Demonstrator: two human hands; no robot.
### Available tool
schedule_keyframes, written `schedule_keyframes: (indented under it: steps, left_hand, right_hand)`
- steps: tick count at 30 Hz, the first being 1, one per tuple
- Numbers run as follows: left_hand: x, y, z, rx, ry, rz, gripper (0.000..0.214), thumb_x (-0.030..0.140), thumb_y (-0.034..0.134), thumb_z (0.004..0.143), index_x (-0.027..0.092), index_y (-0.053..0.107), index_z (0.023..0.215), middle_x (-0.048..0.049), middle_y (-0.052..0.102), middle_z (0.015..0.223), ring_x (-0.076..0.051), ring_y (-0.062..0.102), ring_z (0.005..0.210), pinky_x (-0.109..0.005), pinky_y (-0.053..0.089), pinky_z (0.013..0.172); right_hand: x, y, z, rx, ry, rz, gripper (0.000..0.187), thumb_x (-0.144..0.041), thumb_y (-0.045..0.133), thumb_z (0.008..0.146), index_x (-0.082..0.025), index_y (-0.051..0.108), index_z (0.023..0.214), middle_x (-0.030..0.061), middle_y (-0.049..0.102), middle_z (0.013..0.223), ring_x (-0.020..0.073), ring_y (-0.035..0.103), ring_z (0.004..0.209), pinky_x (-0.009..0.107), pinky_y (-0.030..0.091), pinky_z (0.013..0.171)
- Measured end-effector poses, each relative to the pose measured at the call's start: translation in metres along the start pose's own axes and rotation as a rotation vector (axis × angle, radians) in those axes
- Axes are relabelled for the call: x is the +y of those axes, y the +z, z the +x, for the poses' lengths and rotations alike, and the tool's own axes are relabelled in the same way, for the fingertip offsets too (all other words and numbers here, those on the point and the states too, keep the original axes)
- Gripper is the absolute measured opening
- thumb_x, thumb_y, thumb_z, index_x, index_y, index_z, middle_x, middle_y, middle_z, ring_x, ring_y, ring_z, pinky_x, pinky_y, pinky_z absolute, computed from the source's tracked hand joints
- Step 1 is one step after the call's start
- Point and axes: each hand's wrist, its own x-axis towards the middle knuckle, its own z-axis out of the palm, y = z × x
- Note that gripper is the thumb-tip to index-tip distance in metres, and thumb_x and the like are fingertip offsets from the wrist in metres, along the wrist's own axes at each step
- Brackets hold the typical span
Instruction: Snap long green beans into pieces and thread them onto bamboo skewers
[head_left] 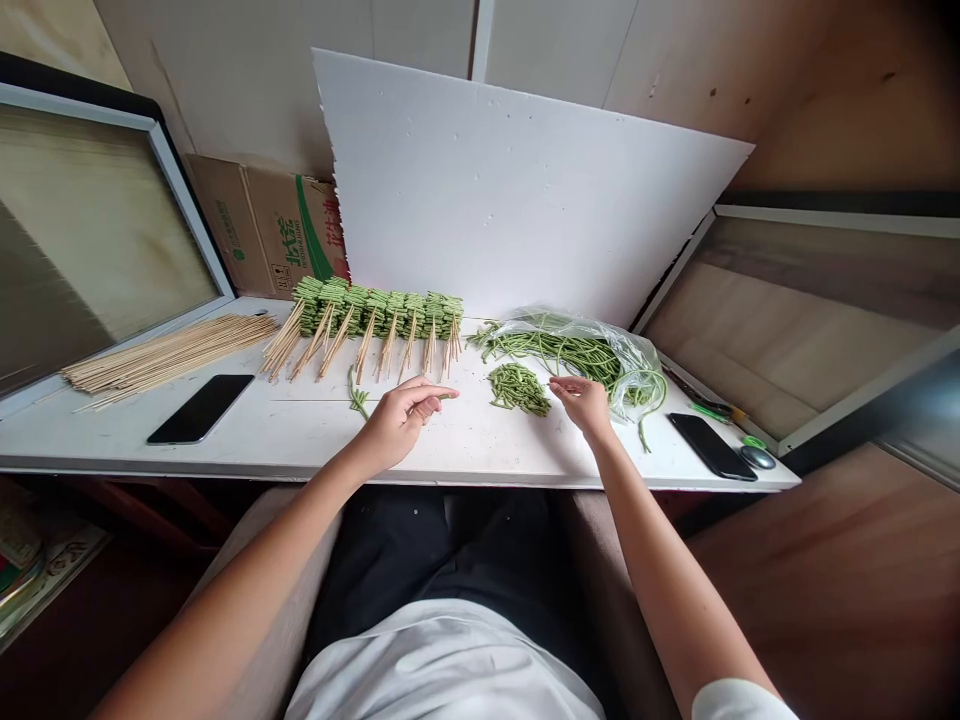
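On the white table (315, 440), beans on sticks (379, 325) lie in a row. A bag of long beans (562, 350) sits by a small bean pile (519, 388). The left hand (397, 420) pinches a bean bit (448, 396) (a tiny one). The right hand (581, 405), half open, holds nothing, just beside the pile.

- What is on the table (315, 450)?
- A pile of cut beans (519, 389) sits in the middle. A bag of long beans (577, 345) is just right of it.
- And left?
- Rows of beans on sticks (375, 320), then loose sticks (169, 355) past them. A phone (200, 408) lies in front.
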Motion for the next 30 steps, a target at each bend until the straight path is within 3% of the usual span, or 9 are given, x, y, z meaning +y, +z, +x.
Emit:
schedule_keyframes:
  steps: [4,8,13,18,21,24,27,30]
  left_hand:
    - [0.000,-0.004,0.001,0.004,-0.006,-0.035,0.039,0.046,0.055,0.107,0.024,0.077,0.130,-0.0113,0.068,0.117,-0.020,0.068,0.098,-0.031,0.060,0.083]
    - [0.000,-0.004,0.002,0.034,-0.054,-0.115,0.036,0.044,0.066,0.102,0.022,0.078,0.127,-0.0116,0.071,0.120,-0.021,0.071,0.100,-0.032,0.063,0.084]
    - [-0.001,0.000,0.003,0.125,-0.147,-0.264,0.043,0.041,0.083,0.089,0.015,0.078,0.121,-0.0116,0.078,0.104,-0.024,0.076,0.095,-0.039,0.067,0.088]
    - [-0.003,0.003,0.003,0.149,-0.148,-0.314,0.049,0.039,0.094,0.077,0.014,0.078,0.117,-0.0088,0.078,0.093,-0.022,0.077,0.088,-0.041,0.067,0.091]
    - [-0.001,0.007,0.001,0.142,-0.120,-0.281,0.051,0.038,0.095,0.075,0.016,0.078,0.117,-0.0085,0.079,0.094,-0.023,0.078,0.092,-0.042,0.066,0.095]
    - [0.005,0.012,-0.001,0.118,-0.104,-0.250,0.049,0.037,0.094,0.077,0.016,0.077,0.118,-0.0082,0.079,0.093,-0.023,0.078,0.092,-0.041,0.066,0.094]
    - [0.011,0.014,-0.003,0.097,-0.097,-0.216,0.048,0.036,0.093,0.078,0.016,0.077,0.119,-0.0083,0.079,0.094,-0.023,0.078,0.091,-0.041,0.066,0.093]
    - [0.011,0.013,-0.003,0.056,-0.092,-0.142,0.046,0.032,0.091,0.080,0.017,0.077,0.121,-0.0083,0.080,0.096,-0.023,0.077,0.093,-0.040,0.065,0.092]
  right_hand:
    - [-0.002,0.013,0.021,-0.062,0.019,-0.093,0.028,-0.040,0.082,0.077,-0.016,0.086,0.089,0.0131,0.084,0.089,0.0306,0.078,0.086,0.037,0.058,0.079]
    - [-0.010,0.031,0.043,-0.091,0.084,-0.109,0.027,-0.042,0.082,0.078,-0.017,0.086,0.087,0.0113,0.083,0.086,0.0294,0.078,0.083,0.035,0.057,0.076]
    - [-0.016,0.035,0.047,-0.080,0.092,-0.110,0.037,-0.049,0.076,0.084,-0.013,0.084,0.083,0.0150,0.083,0.088,0.0301,0.077,0.085,0.038,0.057,0.078]
    - [-0.052,0.027,0.008,-0.107,-0.042,0.130,0.049,-0.061,0.071,0.090,-0.015,0.083,0.099,0.0138,0.083,0.096,0.0274,0.076,0.090,0.038,0.057,0.084]
    - [-0.095,0.025,-0.034,-0.360,-0.215,0.279,0.046,-0.062,0.065,0.096,-0.022,0.083,0.109,0.0104,0.082,0.107,0.0258,0.075,0.099,0.036,0.057,0.084]
    - [-0.131,0.028,-0.073,-0.590,-0.390,0.283,0.042,-0.054,0.076,0.093,-0.027,0.078,0.125,0.0079,0.081,0.108,0.0247,0.073,0.097,0.034,0.054,0.075]
    - [-0.146,0.034,-0.093,-0.545,-0.524,0.268,0.027,-0.048,0.075,0.096,-0.029,0.082,0.113,0.0065,0.080,0.102,0.0237,0.068,0.094,0.036,0.051,0.075]
    - [-0.141,0.039,-0.093,-0.445,-0.545,0.270,0.021,-0.046,0.072,0.098,-0.029,0.082,0.104,0.0062,0.079,0.096,0.0236,0.064,0.089,0.038,0.050,0.073]
